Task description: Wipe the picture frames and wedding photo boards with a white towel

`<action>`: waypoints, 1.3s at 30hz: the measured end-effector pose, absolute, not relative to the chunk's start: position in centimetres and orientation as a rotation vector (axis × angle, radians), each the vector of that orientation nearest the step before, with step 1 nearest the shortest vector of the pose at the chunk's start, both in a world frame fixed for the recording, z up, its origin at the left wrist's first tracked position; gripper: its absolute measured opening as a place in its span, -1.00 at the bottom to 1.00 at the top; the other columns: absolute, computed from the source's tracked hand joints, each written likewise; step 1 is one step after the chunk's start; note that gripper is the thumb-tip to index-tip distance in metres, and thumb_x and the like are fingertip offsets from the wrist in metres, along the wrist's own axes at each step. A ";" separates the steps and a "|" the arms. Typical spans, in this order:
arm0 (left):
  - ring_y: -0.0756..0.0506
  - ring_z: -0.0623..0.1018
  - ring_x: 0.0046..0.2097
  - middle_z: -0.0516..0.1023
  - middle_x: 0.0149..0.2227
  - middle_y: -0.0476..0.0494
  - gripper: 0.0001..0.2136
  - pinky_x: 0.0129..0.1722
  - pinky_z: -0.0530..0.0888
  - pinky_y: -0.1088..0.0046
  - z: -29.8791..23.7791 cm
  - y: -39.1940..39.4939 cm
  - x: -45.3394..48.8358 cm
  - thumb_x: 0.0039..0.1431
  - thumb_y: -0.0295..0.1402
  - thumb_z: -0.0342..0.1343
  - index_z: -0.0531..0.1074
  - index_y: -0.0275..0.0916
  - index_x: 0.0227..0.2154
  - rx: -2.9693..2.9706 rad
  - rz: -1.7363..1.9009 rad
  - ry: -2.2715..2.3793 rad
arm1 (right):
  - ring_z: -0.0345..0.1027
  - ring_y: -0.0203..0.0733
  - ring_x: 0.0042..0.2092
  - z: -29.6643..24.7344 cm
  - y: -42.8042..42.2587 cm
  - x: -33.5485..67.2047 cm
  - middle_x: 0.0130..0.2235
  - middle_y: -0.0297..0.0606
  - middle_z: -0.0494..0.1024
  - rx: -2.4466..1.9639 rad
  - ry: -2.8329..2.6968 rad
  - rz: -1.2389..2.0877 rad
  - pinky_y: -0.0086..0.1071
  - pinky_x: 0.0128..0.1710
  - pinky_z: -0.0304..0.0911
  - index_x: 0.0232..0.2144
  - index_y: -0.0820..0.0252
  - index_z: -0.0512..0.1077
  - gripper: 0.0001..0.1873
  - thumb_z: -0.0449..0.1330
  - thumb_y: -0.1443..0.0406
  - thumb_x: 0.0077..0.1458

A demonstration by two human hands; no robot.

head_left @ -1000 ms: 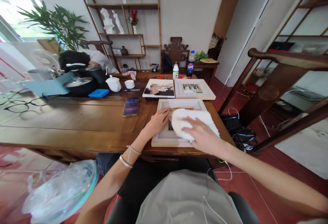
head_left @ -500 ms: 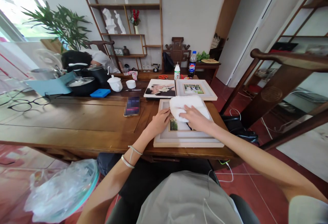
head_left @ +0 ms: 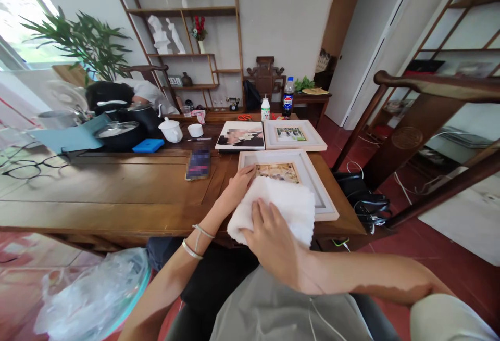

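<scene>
A fluffy white cloth (head_left: 289, 195) lies over the near left part of a framed picture (head_left: 330, 211) at the table's front edge. My right hand (head_left: 269, 231) grips the cloth from above, fingers bent into it. My left hand (head_left: 239, 187) holds the frame's left rim, fingers laid along it; its thumb is hidden. Inside the pale wooden frame, the upper part of a small printed picture (head_left: 277, 171) shows above the cloth. Just behind are a second framed picture (head_left: 312, 131) and a photo panel (head_left: 238, 143).
Left of the frames lie a phone (head_left: 198, 164) and a blue box (head_left: 148, 146). A white teapot (head_left: 171, 130), a cola bottle (head_left: 288, 99) and a white bottle (head_left: 265, 108) stand farther back. A wooden chair (head_left: 406, 133) is at the right. Another person (head_left: 144, 93) leans down behind the pots.
My right hand has drawn the cloth from the frame's upper middle toward me and left, over its near edge. The printed picture's upper part is uncovered. My left hand stays on the left rim.
</scene>
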State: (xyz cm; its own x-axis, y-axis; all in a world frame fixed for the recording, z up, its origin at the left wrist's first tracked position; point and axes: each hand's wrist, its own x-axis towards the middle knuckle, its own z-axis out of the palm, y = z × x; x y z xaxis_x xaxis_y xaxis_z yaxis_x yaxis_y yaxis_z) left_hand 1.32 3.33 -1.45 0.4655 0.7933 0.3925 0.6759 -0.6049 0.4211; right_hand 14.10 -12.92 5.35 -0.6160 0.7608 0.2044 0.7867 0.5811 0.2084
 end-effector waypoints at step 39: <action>-0.20 0.26 0.22 0.26 0.21 -0.27 -0.63 0.14 0.32 0.12 0.5 1.9 2.0 0.29 -0.41 -0.17 0.30 -0.29 0.10 2.515 0.693 1.369 | 0.39 -0.02 -0.16 6.1 -0.8 26.7 -0.13 -0.02 0.49 -1.596 -2.683 -0.447 -0.25 -0.16 0.16 -0.16 0.24 0.46 -0.52 0.02 0.58 -0.14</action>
State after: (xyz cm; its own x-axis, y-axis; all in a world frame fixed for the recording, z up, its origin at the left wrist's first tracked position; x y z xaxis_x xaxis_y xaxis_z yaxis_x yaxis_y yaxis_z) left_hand 1.97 1.85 0.50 0.4628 0.8315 0.3074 0.7399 -0.5533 0.3826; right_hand 26.74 -0.78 6.12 -0.4876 0.8629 0.1331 0.8594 0.4474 0.2475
